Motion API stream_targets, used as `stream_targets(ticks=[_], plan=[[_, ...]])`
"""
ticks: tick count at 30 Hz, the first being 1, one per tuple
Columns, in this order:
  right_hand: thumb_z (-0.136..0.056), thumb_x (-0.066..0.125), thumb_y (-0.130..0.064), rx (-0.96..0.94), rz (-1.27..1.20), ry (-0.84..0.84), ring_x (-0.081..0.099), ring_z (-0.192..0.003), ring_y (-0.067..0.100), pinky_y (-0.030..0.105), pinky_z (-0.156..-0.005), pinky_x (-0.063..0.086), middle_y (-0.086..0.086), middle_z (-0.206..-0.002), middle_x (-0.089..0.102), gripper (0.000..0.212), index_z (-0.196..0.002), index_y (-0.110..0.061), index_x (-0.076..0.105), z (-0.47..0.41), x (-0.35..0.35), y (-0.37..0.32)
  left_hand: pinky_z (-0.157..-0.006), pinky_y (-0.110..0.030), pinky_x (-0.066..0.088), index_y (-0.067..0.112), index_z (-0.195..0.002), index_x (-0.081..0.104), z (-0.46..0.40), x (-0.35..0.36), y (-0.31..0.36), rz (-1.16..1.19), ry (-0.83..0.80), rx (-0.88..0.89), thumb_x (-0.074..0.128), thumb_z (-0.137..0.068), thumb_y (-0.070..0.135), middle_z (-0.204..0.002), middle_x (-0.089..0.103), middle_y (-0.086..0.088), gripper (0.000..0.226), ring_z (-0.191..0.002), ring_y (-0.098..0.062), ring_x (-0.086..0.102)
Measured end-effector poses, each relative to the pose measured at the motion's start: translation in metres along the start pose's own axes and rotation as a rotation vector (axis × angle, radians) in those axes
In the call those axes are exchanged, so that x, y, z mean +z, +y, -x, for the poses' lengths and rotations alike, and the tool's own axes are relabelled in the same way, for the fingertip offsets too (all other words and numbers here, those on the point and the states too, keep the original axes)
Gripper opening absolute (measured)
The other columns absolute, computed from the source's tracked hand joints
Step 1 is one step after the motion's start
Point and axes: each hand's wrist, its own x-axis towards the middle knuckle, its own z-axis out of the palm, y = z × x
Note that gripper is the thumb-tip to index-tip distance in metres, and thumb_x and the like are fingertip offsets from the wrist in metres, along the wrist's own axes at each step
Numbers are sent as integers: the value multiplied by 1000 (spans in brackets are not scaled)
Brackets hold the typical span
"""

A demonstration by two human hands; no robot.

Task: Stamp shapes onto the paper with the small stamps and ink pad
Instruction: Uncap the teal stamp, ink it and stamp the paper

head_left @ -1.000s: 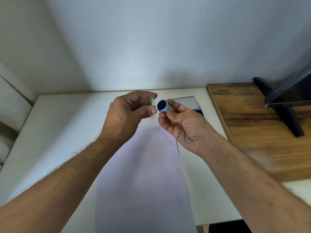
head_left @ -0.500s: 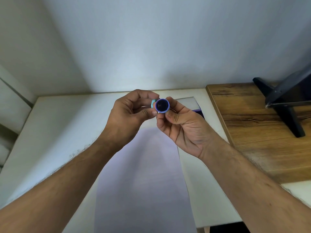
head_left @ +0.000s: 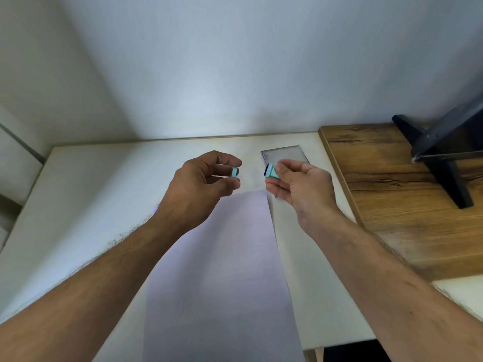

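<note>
Head view: the left hand (head_left: 201, 184) pinches a small teal cap (head_left: 234, 172) between thumb and fingertips. The right hand (head_left: 300, 186) grasps the teal stamp (head_left: 270, 171), its dark inked face turned left and exposed. Both are raised above the white counter (head_left: 104, 184), apart from each other. The paper (head_left: 217, 270) lies below, unmarked where visible. A clear case (head_left: 283, 153) lies beyond the right hand.

Risk: the exposed face may smear ink on fingers or strike the paper tilted, giving a partial print.
</note>
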Motion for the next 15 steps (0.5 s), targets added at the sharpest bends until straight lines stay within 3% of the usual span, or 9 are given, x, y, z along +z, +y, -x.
stream_targets(ticks=[4, 7, 11, 15], plan=[[-80, 78, -18, -396, 560, 127, 73, -76, 14, 35, -70, 62, 2, -88, 75, 18, -97, -16, 73, -7, -12, 2, -92, -42, 58, 25, -106, 72, 0, 0, -2, -12, -5, 0, 72, -88, 6, -105, 75, 1, 27, -91, -18, 74], [-85, 72, -18, -605, 867, 121, 69, -90, 14, 31, -82, 59, 4, -102, 75, 22, -107, -13, 74, -7, -16, -1, -92, -43, 58, 26, -106, 72, -1, -1, -3, -15, -7, 7, 72, -87, 7, -105, 76, 1, 27, -92, -17, 74], [-89, 68, -14, -672, 1011, 64, 67, -100, 21, 33, -91, 55, 10, -113, 71, 26, -114, -10, 71, -12, -15, -3, -93, -45, 57, 28, -104, 73, -2, -4, -6, -4, -2, 11, 73, -87, 7, -105, 76, 2, 27, -94, -18, 74], [-91, 64, -18, -664, 1118, 52, 65, -102, 26, 37, -87, 56, 11, -113, 71, 31, -122, -13, 66, -13, -16, 3, -93, -46, 57, 26, -105, 73, -3, -5, -7, 12, -3, 14, 73, -87, 7, -104, 77, 1, 26, -96, -19, 74]])
